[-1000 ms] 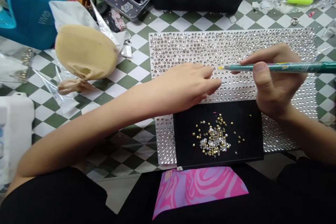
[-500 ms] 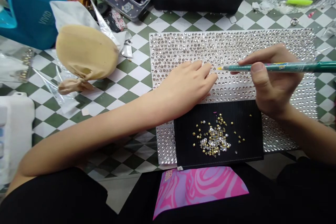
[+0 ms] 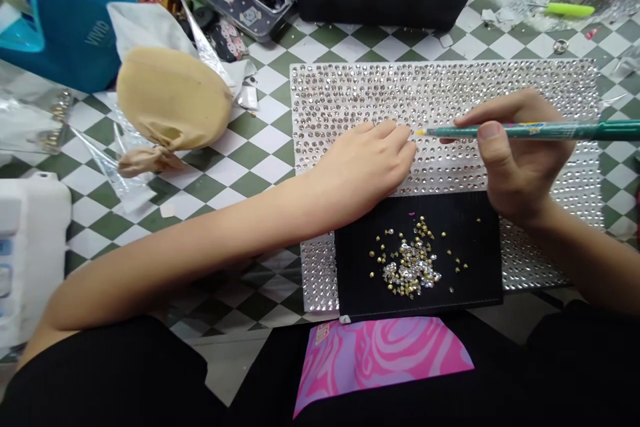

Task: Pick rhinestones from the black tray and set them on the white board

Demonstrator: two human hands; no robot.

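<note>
While flat, left hand (image 3: 370, 163) nearer pen (image 3: 525, 129).

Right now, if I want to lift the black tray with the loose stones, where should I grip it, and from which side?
Probably the near edge, from the person's side, thumbs on the bare corners. The black tray lies flat with loose stones heaped mid-tray, so keep it level. The left hand and the right hand, holding the green pen, crowd its far edge.

Your green pen (image 3: 540, 129) runs off the right edge. Your left hand (image 3: 370, 163) covers a patch of the rhinestone sheet (image 3: 450, 87), and the black tray (image 3: 360, 280) hides more. Whether the pen tip carries a stone is too tiny to tell.
</note>
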